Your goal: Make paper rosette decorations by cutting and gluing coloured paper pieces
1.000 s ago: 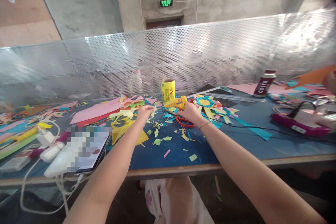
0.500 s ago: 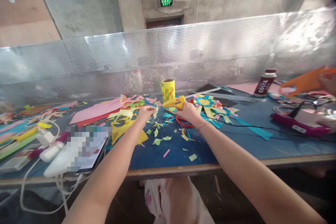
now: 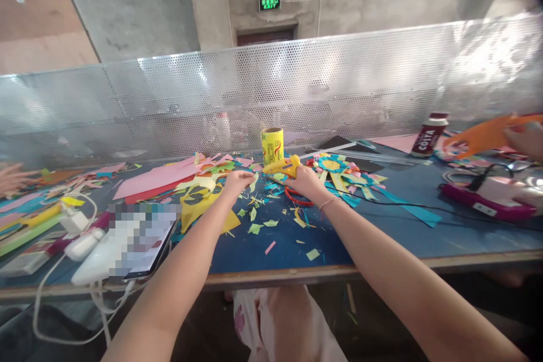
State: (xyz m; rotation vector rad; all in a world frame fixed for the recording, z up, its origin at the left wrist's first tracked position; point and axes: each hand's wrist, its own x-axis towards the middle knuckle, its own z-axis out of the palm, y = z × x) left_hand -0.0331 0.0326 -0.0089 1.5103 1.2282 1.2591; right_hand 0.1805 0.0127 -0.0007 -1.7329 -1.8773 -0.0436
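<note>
My right hand (image 3: 306,181) is wrapped round a yellow hot glue gun (image 3: 280,168), its nozzle pointing left toward my other hand. Between the fingertips of my left hand (image 3: 238,182) is a small pale green paper piece (image 3: 253,182), just left of the nozzle. Behind the gun stands a yellow tape roll (image 3: 272,146) on end. Blue and yellow paper rosettes (image 3: 332,164) with ribbon tails lie right of my right hand. Yellow paper with cut-outs (image 3: 197,209) is under my left forearm. Green scraps (image 3: 255,228) are scattered between my arms.
A phone (image 3: 150,246) with white cables lies at the left front edge. Pink sheets (image 3: 156,178) are at left. At right are a brown bottle (image 3: 430,134), a purple power strip (image 3: 483,202) and a black cord. Another person's hand (image 3: 528,138) holds orange paper (image 3: 483,136); another hand (image 3: 14,179) shows far left.
A person's hand has come into view at the far left edge. At right, another person's hand and the orange paper have shifted left. My own hands stay nearly in place.
</note>
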